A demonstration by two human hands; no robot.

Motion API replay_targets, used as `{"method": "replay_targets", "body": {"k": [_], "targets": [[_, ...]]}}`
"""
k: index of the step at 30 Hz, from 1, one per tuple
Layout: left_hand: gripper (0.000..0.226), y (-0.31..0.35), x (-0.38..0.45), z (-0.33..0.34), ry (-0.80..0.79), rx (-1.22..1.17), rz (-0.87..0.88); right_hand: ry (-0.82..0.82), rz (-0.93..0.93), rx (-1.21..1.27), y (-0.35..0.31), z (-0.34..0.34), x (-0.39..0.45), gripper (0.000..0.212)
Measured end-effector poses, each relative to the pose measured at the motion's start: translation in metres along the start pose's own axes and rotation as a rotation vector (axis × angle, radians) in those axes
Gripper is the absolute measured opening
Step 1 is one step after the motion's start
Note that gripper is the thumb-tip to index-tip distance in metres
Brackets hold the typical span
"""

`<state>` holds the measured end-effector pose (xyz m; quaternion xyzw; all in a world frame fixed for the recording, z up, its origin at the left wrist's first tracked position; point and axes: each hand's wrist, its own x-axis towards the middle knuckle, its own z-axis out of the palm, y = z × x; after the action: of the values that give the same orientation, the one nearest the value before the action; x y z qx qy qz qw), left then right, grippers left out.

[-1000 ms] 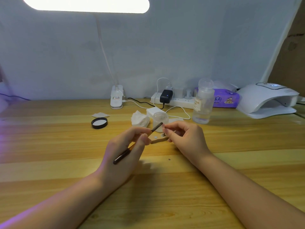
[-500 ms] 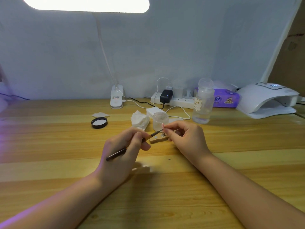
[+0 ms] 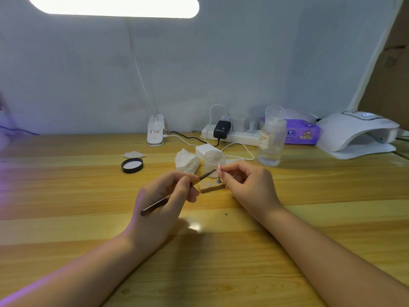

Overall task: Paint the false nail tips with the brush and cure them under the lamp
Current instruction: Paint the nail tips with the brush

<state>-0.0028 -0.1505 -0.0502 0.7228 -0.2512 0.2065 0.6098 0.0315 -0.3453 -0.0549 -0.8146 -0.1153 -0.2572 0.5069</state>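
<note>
My left hand [image 3: 164,202] grips a thin dark brush [image 3: 155,206], its tip pointing up and right to a small pinkish false nail tip [image 3: 219,168]. My right hand [image 3: 250,187] pinches that nail tip, which stands on a little metal post [image 3: 218,180] on a small wooden block [image 3: 211,186]. The brush tip touches or nearly touches the nail. The white curing lamp [image 3: 356,135] sits at the far right of the wooden table [image 3: 66,196].
Behind the block stand a small clear jar [image 3: 214,160], crumpled white tissue [image 3: 187,161] and a clear bottle [image 3: 270,138]. A black lid [image 3: 132,165] lies to the left. A power strip [image 3: 232,134], cables, desk lamp base [image 3: 156,134] and purple wipes pack [image 3: 302,131] line the wall.
My left hand has lowered the brush handle and flattened its angle, bringing the tip against the nail tip. My right hand stays on the nail holder with little movement.
</note>
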Motion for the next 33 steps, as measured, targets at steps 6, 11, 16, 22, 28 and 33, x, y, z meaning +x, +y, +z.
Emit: {"method": "replay_targets", "body": {"k": [6, 11, 16, 22, 28, 33], "targets": [[0.016, 0.0007, 0.0013, -0.0013, -0.057, 0.091, 0.038, -0.005, 0.025, 0.019, -0.0007, 0.0005, -0.0008, 0.006], [0.019, 0.0019, 0.0012, -0.0013, -0.107, 0.152, 0.092, -0.021, -0.012, -0.009, -0.0019, -0.0005, -0.0005, 0.008], [0.023, 0.0006, -0.0002, -0.0003, -0.063, 0.124, 0.051, -0.025, -0.012, -0.019, 0.0002, -0.0006, 0.0000, 0.008], [0.018, 0.0005, 0.0011, 0.0003, -0.056, 0.157, 0.126, -0.030, -0.023, -0.033, 0.0000, -0.0009, 0.0002, 0.009], [0.020, 0.0011, 0.0002, -0.0037, -0.109, 0.104, 0.096, -0.019, -0.029, -0.048, 0.0006, -0.0007, 0.0005, 0.007], [0.013, 0.0018, -0.0004, -0.0006, -0.048, 0.120, 0.079, -0.010, -0.033, -0.047, 0.0006, -0.0006, 0.0004, 0.007]]}}
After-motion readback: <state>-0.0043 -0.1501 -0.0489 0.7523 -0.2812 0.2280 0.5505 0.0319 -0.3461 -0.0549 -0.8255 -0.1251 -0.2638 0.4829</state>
